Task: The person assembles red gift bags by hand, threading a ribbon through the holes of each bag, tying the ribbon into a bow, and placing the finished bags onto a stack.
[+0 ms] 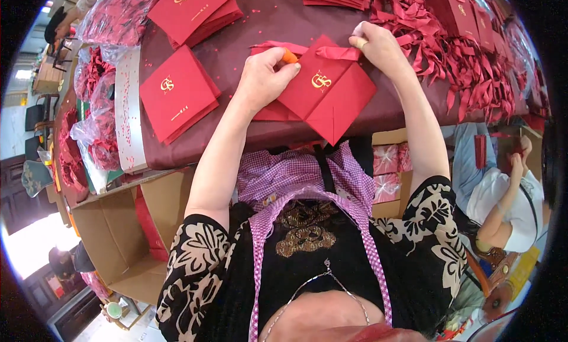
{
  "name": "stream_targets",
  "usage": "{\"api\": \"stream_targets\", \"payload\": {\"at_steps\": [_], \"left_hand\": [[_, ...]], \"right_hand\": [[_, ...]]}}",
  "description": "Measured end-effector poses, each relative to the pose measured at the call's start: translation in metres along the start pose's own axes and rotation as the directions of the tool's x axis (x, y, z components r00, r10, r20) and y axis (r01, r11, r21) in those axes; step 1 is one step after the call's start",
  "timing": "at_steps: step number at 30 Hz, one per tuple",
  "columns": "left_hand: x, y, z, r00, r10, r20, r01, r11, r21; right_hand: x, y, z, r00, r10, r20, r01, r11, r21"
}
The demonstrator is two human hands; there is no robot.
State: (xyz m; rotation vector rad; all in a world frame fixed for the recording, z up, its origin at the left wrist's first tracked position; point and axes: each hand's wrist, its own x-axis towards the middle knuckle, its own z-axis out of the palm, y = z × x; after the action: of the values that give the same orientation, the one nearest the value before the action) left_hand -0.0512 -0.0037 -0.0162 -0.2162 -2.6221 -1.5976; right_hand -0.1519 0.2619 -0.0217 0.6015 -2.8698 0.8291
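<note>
A flat red paper bag [328, 87] with a gold emblem lies tilted, corner toward me, near the table's front edge. Across its top corner runs a red satin ribbon [337, 52]. My left hand [269, 76], an orange cover on one finger, is closed in a pinch at the bag's upper left edge. Behind those fingers another stretch of ribbon shows; exactly what lies between the fingertips is partly hidden. At the ribbon's right end, my right hand [378, 46] pinches it, with a pale wrap on one finger.
Stacked red bags [180, 93] lie to the left, more [198, 13] behind them. Loose ribbons [467, 64] heap at the right. Plastic sacks [103, 126] flank the table's left end. An open cardboard box [118, 235] stands below left. Another person [503, 194] sits at the right.
</note>
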Motion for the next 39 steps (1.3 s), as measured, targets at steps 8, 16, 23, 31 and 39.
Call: {"api": "stream_targets", "payload": {"at_steps": [8,16,23,31,39], "left_hand": [[0.006,-0.016,0.004,0.99,0.04,-0.137,-0.041,0.999,-0.011],[0.008,-0.015,0.004,0.982,0.0,-0.19,-0.006,1.0,-0.031],[0.01,-0.023,0.003,0.989,0.046,-0.142,-0.092,0.935,-0.341],[0.004,-0.011,-0.009,0.996,0.084,0.029,-0.074,0.963,-0.26],[0.002,-0.015,-0.008,0.995,0.071,0.072,-0.044,0.945,-0.325]], "right_hand": [[-0.01,-0.033,-0.052,0.96,-0.125,-0.25,0.279,0.451,0.848],[-0.049,-0.072,-0.059,0.88,-0.434,-0.193,0.388,0.424,0.818],[-0.058,-0.098,0.011,0.948,-0.313,-0.051,0.292,0.798,0.527],[-0.059,-0.101,0.031,0.966,-0.221,-0.137,0.257,0.896,0.363],[-0.061,-0.1,0.033,0.978,-0.157,-0.136,0.202,0.877,0.437]]}}
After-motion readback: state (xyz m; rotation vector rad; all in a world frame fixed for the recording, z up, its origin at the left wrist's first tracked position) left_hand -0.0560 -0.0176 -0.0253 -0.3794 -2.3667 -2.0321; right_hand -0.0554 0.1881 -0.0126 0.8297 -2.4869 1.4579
